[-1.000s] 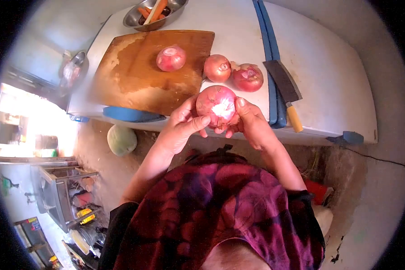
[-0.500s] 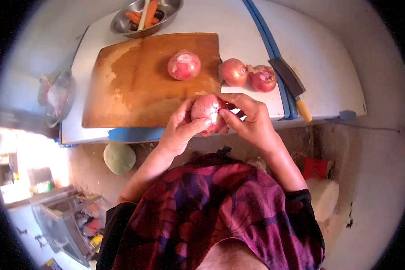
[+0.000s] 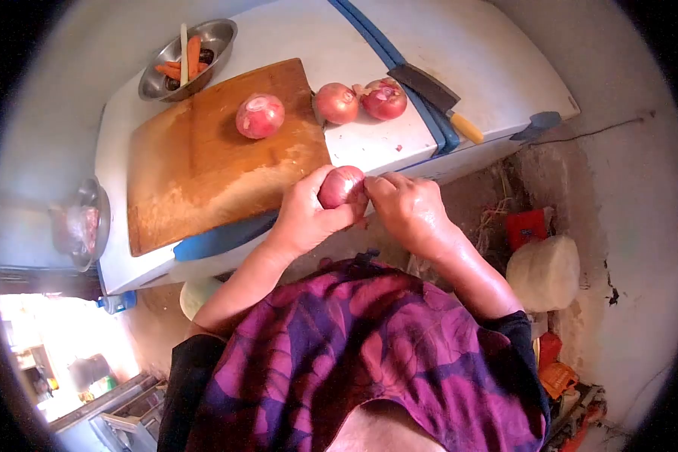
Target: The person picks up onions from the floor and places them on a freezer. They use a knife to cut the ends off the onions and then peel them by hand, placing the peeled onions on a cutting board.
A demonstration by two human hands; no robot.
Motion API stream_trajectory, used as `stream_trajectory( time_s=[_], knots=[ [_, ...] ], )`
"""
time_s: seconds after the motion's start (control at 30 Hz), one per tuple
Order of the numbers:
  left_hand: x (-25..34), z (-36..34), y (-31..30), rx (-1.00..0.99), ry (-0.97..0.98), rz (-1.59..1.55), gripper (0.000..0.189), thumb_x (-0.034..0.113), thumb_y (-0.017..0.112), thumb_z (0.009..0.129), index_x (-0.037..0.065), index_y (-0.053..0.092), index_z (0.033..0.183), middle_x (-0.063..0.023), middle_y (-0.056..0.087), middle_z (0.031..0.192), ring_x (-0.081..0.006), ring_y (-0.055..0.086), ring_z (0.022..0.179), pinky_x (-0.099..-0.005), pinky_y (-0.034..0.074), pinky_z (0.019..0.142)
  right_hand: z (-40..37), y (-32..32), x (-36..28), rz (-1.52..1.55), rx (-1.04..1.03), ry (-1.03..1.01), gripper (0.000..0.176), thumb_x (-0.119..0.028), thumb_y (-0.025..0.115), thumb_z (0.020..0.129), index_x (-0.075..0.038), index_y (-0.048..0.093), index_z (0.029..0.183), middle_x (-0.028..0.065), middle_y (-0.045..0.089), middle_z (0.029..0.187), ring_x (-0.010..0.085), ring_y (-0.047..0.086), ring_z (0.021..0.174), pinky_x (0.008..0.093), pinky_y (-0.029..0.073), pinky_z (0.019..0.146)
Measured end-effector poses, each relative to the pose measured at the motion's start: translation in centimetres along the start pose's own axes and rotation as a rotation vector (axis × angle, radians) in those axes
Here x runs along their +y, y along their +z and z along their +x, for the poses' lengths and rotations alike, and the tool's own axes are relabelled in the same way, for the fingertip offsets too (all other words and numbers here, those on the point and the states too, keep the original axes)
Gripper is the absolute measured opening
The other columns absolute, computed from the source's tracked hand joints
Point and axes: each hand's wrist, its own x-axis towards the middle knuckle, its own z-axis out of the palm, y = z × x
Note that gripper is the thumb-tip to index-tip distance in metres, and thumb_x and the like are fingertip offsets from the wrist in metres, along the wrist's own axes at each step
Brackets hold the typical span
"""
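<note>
My left hand (image 3: 305, 215) is wrapped around a red onion (image 3: 340, 187), held just off the near edge of the cutting board. At the onion's right side, my right hand (image 3: 407, 207) is closed in a pinch against its outer skin; the fingertips are partly hidden. A second red onion (image 3: 260, 115), with a pale cut end, sits on the wooden cutting board (image 3: 196, 162). Two more onions lie right of the board: a smooth one (image 3: 337, 103) and one with loose, torn skin (image 3: 384, 99).
A cleaver (image 3: 429, 89) with a yellow handle lies across the blue strip on the white tabletop (image 3: 497, 56). Behind the board, a metal bowl (image 3: 152, 84) holds carrots and other vegetables. Another bowl (image 3: 102, 218) stands at left. Small skin scraps lie near the onions.
The view has turned, so the table appears tilted and shifted left. My right hand has gone from spread fingers over the onion to a closed pinch at its side.
</note>
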Motion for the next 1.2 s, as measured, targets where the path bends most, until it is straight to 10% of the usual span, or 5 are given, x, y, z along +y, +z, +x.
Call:
stream_trajectory(
  time_s=[0.33, 0.7, 0.83, 0.97, 1.2],
  knots=[
    [-2.0, -2.0, 7.3, -0.123, -0.013, 0.116, 0.039, 0.01, 0.068, 0.073, -0.002, 0.057, 0.108, -0.0057, 0.061, 0.095, -0.0104, 0.058, 0.085, -0.0264, 0.05, 0.076, -8.4, -1.0, 2.7, 0.151, 0.26, 0.053, 0.014, -0.015, 0.064, 0.071, -0.008, 0.052, 0.071, 0.0107, 0.056, 0.066, 0.0306, 0.06, 0.061, 0.0419, 0.048, 0.053],
    [0.3, -2.5, 11.8, -0.19, -0.23, -0.236, 0.058, 0.014, 0.071, 0.07, -0.001, 0.05, 0.122, -0.0061, 0.06, 0.106, -0.0121, 0.06, 0.091, -0.0246, 0.05, 0.078, -16.2, -0.4, 9.3, 0.409, 0.173, 0.667, 0.009, -0.014, 0.062, 0.076, -0.006, 0.058, 0.078, 0.0161, 0.06, 0.073, 0.0346, 0.062, 0.071, 0.0412, 0.049, 0.061],
    [-0.2, -1.7, 12.2, -0.148, -0.19, -0.245, 0.058, 0.016, 0.072, 0.071, -0.001, 0.05, 0.122, -0.0053, 0.06, 0.106, -0.0131, 0.06, 0.092, -0.026, 0.049, 0.081, -17.1, 0.8, 10.8, 0.116, 0.239, 0.523, 0.02, -0.026, 0.065, 0.08, -0.007, 0.063, 0.086, 0.0142, 0.064, 0.074, 0.0345, 0.063, 0.072, 0.0407, 0.051, 0.063],
    [-0.2, -1.6, 12.9, -0.081, -0.172, -0.096, 0.052, 0.015, 0.072, 0.073, -0.001, 0.052, 0.118, -0.0058, 0.06, 0.105, -0.0126, 0.059, 0.093, -0.0266, 0.048, 0.083, -14.8, -2.7, 7.9, 0.636, 0.214, 0.612, 0.02, -0.025, 0.065, 0.082, -0.007, 0.064, 0.089, 0.0135, 0.065, 0.084, 0.0321, 0.065, 0.079, 0.0382, 0.051, 0.066],
    [-1.2, -1.1, 13.1, 0.067, 0.074, 0.202, 0.05, 0.014, 0.073, 0.071, -0.001, 0.052, 0.114, -0.0084, 0.06, 0.103, -0.0142, 0.059, 0.09, -0.0285, 0.049, 0.081, -12.1, -3.6, 4.9, 0.497, 0.257, 0.414, 0.016, -0.022, 0.066, 0.078, -0.007, 0.064, 0.083, 0.0125, 0.062, 0.078, 0.0344, 0.062, 0.073, 0.042, 0.05, 0.061]
  ],
)
